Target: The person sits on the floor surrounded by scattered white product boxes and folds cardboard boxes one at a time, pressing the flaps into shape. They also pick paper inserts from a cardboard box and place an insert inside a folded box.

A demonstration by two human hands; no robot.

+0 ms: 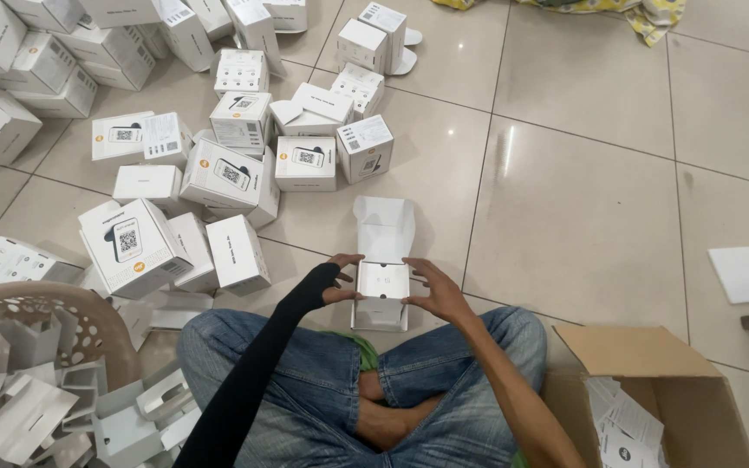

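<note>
A small white cardboard box with its lid flap raised (381, 286) is held upright between two hands just above the crossed, denim-clad legs of a person seated on the floor. The left hand (337, 279), at the end of a long black sleeve, is pressed to the box's left side, its fingers (346, 259) curled over the top edge. The right hand (438, 290) is set against the right side, fingers (415, 264) spread and bent onto the rim, so that the box is gripped from both flanks with its open mouth between the fingertips. The lid flap is seen standing away from the body, beyond the fingers.

To the near left, a beige perforated plastic basket (41, 299) is filled with white cardboard inserts; to the near right, an open brown corrugated carton (652, 355) is stocked with white printed leaflets (626, 425). The glossy beige tiled floor (565, 199) is spread beyond, and a loose heap of closed white product boxes (218, 165) is scattered across its far left. Crumpled yellow patterned cloth (600, 9) is glimpsed at the far edge.
</note>
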